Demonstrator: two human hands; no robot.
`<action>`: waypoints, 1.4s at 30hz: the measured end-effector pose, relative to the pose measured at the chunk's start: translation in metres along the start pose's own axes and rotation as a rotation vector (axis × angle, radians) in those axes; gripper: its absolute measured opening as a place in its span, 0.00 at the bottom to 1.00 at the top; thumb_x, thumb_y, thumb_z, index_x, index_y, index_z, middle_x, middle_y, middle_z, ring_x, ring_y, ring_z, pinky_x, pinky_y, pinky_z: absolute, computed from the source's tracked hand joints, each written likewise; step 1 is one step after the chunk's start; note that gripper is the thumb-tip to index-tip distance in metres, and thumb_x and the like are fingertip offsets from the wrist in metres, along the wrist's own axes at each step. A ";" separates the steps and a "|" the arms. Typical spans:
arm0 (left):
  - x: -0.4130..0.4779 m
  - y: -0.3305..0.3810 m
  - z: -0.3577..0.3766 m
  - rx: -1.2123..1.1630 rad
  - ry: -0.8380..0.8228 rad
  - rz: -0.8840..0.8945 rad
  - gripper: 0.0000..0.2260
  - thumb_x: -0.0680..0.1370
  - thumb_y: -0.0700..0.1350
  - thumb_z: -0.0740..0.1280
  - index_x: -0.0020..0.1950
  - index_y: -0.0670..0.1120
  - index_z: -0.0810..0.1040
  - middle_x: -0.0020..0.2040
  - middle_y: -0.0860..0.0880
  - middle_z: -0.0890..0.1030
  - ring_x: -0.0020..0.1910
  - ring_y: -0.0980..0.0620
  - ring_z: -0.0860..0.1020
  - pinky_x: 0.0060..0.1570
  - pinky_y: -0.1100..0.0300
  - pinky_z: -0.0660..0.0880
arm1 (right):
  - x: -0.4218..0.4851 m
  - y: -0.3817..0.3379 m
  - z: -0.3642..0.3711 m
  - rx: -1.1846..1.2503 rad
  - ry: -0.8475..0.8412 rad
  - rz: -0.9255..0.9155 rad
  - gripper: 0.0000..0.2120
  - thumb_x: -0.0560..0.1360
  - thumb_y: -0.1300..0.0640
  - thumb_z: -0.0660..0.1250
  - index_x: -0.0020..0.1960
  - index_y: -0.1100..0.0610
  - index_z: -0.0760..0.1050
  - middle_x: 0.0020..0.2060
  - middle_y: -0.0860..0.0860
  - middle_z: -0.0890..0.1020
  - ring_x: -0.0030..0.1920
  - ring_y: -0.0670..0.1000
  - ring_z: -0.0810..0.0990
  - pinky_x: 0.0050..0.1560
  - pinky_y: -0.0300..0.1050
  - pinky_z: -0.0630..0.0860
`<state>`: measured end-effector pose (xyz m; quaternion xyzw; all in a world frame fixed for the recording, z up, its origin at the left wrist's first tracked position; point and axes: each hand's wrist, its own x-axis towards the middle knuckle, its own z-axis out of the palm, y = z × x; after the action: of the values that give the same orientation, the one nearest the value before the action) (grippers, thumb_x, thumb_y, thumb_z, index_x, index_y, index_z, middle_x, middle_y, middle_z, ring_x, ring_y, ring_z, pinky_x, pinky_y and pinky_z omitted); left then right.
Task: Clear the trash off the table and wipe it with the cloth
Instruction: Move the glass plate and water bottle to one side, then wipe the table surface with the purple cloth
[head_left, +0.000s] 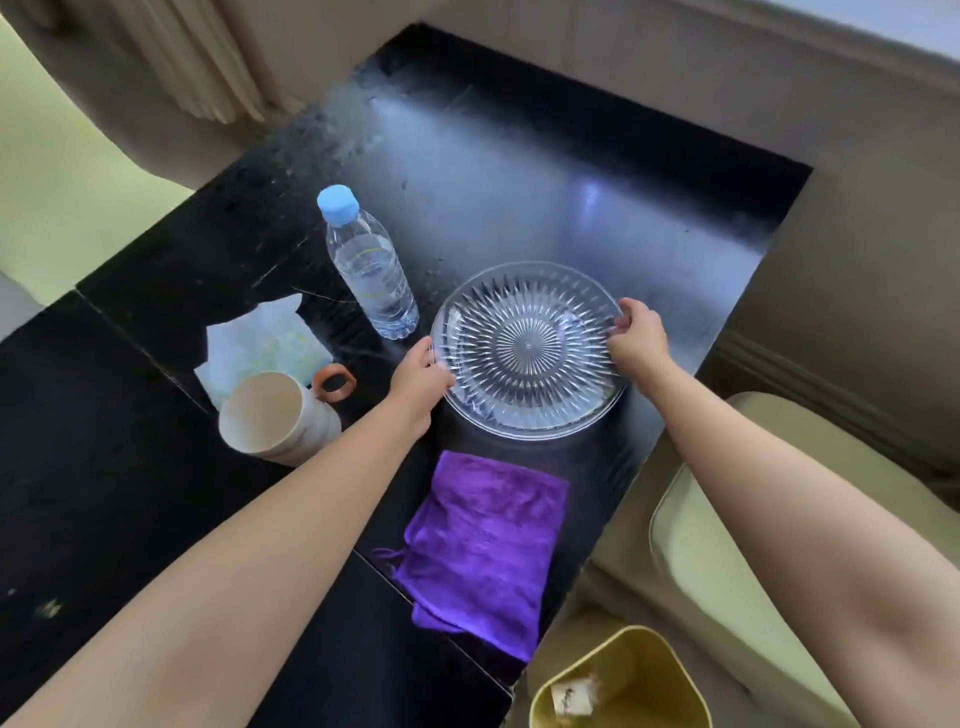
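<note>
A round cut-glass plate (527, 306) sits on the glossy black table (519, 182). My left hand (421, 376) grips its left rim and my right hand (636, 335) grips its right rim. A purple cloth (485, 545) lies flat on the table just in front of the plate, between my forearms. A gold-coloured trash bin (670, 670) stands on the floor at the table's near right corner, with crumpled paper (574, 693) inside.
A water bottle with a blue cap (369, 265) stands left of the plate. A cream mug with an orange handle (278, 418) sits near the left. Pale sofa cushions (727, 519) lie to the right of the table, curtains behind.
</note>
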<state>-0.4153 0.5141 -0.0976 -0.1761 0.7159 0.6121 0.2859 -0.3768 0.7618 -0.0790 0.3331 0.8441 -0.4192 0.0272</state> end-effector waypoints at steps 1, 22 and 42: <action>-0.003 -0.001 0.001 0.081 -0.006 0.035 0.35 0.69 0.26 0.61 0.74 0.44 0.62 0.69 0.43 0.73 0.64 0.46 0.75 0.61 0.53 0.74 | 0.000 0.000 0.001 0.012 0.000 -0.003 0.23 0.73 0.68 0.56 0.68 0.61 0.67 0.61 0.62 0.73 0.51 0.57 0.76 0.48 0.41 0.68; -0.087 -0.032 -0.018 0.995 -0.205 0.174 0.07 0.70 0.41 0.69 0.44 0.49 0.73 0.44 0.49 0.74 0.46 0.49 0.73 0.40 0.61 0.68 | -0.144 0.053 0.037 -0.509 -0.433 -0.462 0.17 0.73 0.52 0.68 0.60 0.55 0.74 0.53 0.54 0.77 0.56 0.56 0.72 0.60 0.49 0.70; -0.202 0.026 -0.112 0.978 -0.263 0.364 0.04 0.74 0.42 0.68 0.44 0.49 0.75 0.37 0.55 0.74 0.38 0.57 0.72 0.34 0.67 0.67 | -0.220 -0.087 -0.017 -0.301 -0.546 -0.531 0.04 0.70 0.62 0.70 0.42 0.55 0.75 0.34 0.48 0.77 0.34 0.44 0.72 0.36 0.29 0.66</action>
<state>-0.2964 0.3894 0.0584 0.1825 0.8946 0.2639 0.3110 -0.2529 0.6189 0.0635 -0.0275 0.9144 -0.3566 0.1896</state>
